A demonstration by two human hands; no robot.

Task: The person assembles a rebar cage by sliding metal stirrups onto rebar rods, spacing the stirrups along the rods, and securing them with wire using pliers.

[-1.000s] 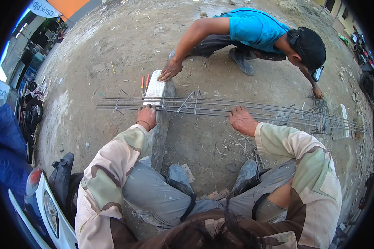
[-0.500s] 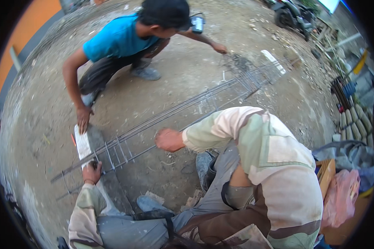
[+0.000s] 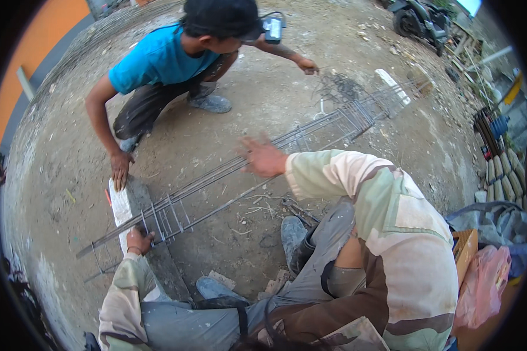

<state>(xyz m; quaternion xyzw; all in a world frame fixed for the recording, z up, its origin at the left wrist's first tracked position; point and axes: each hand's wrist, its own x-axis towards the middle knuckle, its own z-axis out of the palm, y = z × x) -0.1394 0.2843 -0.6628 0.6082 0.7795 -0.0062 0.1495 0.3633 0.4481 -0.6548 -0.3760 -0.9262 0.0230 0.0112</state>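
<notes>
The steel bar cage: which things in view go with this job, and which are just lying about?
Apparently part of the job:
steel bar cage
white-topped beam under it, co-worker's hand on one end
dark wire tangle beside it

Apparently just lying about:
pink plastic bag
parked motorbike

Rebar cage (image 3: 356,117): dull, matt metal
Ground (image 3: 58,175): rough, matt earth
Bag (image 3: 485,286): thin, crinkled plastic
Sleeve (image 3: 421,263): soft, matt cloth

Grey bar cage (image 3: 216,174) across centre, turquoise shirt (image 3: 149,61) and black cap (image 3: 219,17) upper left, camouflage-patterned jacket (image 3: 418,251) of green, cream and brown right of centre, pink bag (image 3: 484,286) lower right
</notes>
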